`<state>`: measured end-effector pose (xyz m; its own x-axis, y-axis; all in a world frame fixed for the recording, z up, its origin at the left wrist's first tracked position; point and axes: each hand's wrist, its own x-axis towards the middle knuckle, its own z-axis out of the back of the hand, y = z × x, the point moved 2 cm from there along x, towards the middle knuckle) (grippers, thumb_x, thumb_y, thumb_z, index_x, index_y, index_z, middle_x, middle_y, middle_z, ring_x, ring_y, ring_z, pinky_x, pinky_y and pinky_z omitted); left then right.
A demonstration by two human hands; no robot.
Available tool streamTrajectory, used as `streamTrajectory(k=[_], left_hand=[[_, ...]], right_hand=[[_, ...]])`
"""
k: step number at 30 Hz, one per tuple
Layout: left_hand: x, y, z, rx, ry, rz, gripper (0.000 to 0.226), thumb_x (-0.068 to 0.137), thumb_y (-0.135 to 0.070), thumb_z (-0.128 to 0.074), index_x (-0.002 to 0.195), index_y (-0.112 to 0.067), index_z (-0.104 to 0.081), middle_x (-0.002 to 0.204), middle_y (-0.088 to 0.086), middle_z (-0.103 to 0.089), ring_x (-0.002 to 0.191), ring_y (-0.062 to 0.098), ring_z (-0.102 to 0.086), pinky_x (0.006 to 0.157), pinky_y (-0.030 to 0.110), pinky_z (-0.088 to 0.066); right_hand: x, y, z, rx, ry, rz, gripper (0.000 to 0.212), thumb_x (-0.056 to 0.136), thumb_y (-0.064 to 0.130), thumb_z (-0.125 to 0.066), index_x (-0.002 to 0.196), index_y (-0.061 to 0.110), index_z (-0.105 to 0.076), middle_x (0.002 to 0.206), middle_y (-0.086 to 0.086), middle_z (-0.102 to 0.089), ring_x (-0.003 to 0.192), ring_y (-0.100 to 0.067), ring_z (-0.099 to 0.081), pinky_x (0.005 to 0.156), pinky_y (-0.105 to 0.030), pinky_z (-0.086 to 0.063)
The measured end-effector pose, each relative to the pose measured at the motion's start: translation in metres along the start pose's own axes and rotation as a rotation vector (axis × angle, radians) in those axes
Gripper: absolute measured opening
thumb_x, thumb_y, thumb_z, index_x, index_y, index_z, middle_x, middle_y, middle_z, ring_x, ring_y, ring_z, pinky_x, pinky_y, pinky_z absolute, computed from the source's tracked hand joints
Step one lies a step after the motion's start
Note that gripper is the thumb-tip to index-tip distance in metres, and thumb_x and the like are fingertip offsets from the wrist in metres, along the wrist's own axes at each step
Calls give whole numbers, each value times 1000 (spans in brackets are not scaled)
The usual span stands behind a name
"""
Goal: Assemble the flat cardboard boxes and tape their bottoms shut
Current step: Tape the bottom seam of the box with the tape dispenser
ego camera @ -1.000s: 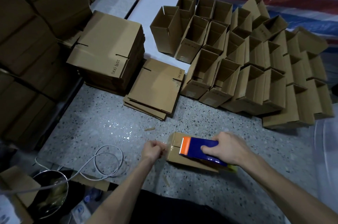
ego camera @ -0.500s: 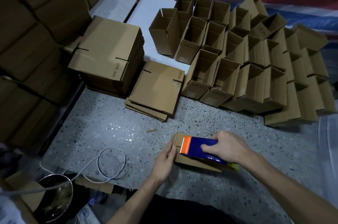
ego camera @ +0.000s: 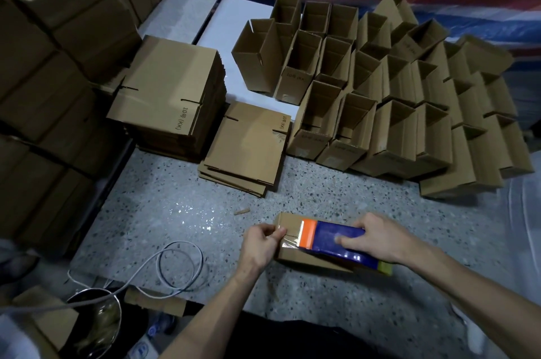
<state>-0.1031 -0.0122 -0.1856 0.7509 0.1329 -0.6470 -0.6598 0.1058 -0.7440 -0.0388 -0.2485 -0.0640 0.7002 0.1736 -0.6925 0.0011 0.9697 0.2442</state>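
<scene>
A: How many boxes under the hands?
B: One box (ego camera: 304,260), lying on the floor (ego camera: 175,212). The right hand (ego camera: 377,237) grasps the one blue dispenser (ego camera: 336,240) atop it; the left hand (ego camera: 262,244) pinches tape (ego camera: 289,238) at its end.
A: Flat ones?
B: Two piles beyond: tall stack (ego camera: 172,95), low stack (ego camera: 248,139).

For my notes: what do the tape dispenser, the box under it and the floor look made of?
The tape dispenser: probably plastic, glossy blue body with an orange front that catches light; its toothed edge may be metal. The box: brown cardboard, matte, with folded flaps. The floor: speckled terrazzo-like stone, fairly polished, showing a bright reflection.
</scene>
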Motion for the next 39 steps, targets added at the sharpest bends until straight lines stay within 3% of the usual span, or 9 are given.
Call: streamTrajectory(k=[6, 10, 17, 20, 23, 27, 32, 36, 39], left_hand=[[-4, 3, 1, 80, -65, -60, 41, 93, -35, -68, 121, -5, -70, 116, 6, -73, 103, 17, -70, 96, 39, -56], [-2, 6, 1, 93, -66, -73, 41, 94, -35, -68, 121, -6, -70, 116, 5, -73, 102, 16, -69, 95, 36, -56], [0, 6, 1, 96, -67, -71, 35, 92, -34, -70, 112, -5, -73, 107, 7, -75, 96, 19, -70, 92, 42, -57], [1, 6, 1, 77, -72, -57, 34, 92, -33, -71, 109, -4, -74, 103, 7, -75, 95, 22, -71, 90, 43, -58], [3, 8, 2, 70, -89, -58, 32, 91, -31, -73, 107, -4, -75, 100, 7, -76, 92, 19, -71, 87, 40, -59], [5, 9, 1, 38, -90, -15, 28, 89, -29, -75, 104, -5, -75, 95, 4, -75, 89, 19, -71, 86, 45, -60], [2, 7, -1, 18, -110, -5, 25, 89, -26, -75, 99, -4, -75, 90, 6, -76, 86, 22, -72, 84, 44, -60], [0, 6, -3, 27, -124, -19, 24, 89, -27, -75, 98, -5, -76, 88, 3, -76, 83, 15, -72, 77, 29, -58], [-1, 6, -3, 44, -121, -17, 28, 90, -29, -73, 102, -4, -74, 95, 7, -76, 90, 21, -72, 87, 40, -59]], right_hand=[[-13, -82, 16, 44, -4, -72, 46, 82, 64, -68, 62, 22, -67, 57, 15, -65, 49, 2, -57, 47, -14, -35], [-25, -134, 22, 151, 3, -92, 44, 86, 47, -74, 51, 23, -63, 50, 4, -58, 46, -5, -50, 52, -21, -33], [-43, -185, 26, 174, -8, -99, 35, 89, 35, -74, 67, 8, -67, 69, -6, -69, 65, -18, -64, 67, -34, -46], [-53, -199, 29, 187, -9, -155, 26, 87, 35, -76, 67, 20, -74, 69, 0, -73, 62, -11, -66, 63, -25, -44], [-43, -187, 24, 59, 25, -238, 46, 83, 57, -72, 66, 14, -69, 62, -1, -69, 54, -10, -62, 57, -29, -39], [-20, -151, 10, -133, 38, -278, 53, 78, 70, -65, 72, 17, -70, 64, 3, -67, 58, -9, -61, 55, -27, -37], [15, -94, -22, -175, 34, -261, 48, 77, 67, -63, 66, 20, -60, 61, 7, -58, 56, -11, -55, 52, -25, -34], [36, -65, -28, -210, -49, -256, 39, 72, 61, -60, 71, 23, -51, 72, 3, -58, 63, -13, -52, 52, -27, -32], [42, -59, -27, -235, -54, -280, 33, 70, 56, -59, 73, 24, -52, 71, 4, -59, 63, -13, -53, 51, -27, -30]])
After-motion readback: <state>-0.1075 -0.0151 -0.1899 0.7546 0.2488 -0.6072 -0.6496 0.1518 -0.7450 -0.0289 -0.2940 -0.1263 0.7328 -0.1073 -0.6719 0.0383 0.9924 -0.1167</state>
